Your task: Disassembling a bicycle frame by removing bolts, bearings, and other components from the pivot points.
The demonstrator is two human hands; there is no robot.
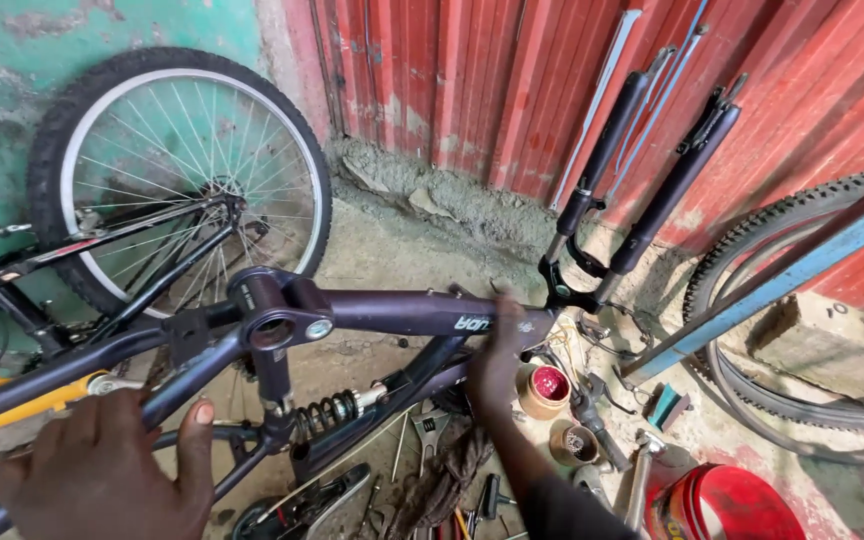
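The left hand [102, 475] clenches a dark tube of the bike frame [402, 312], nearest the camera. The right hand [497, 365] grasps the frame near its head end, where the fork [642, 170] is already seated; no front wheel sits in it, so fitting seems unfinished. Right of the frame, on the floor, a small tub [544, 390] holds something red, another tub [574, 443] holds small metal parts, beside a red can [722, 505]. Beyond the frame, a wheel [187, 165] leans.
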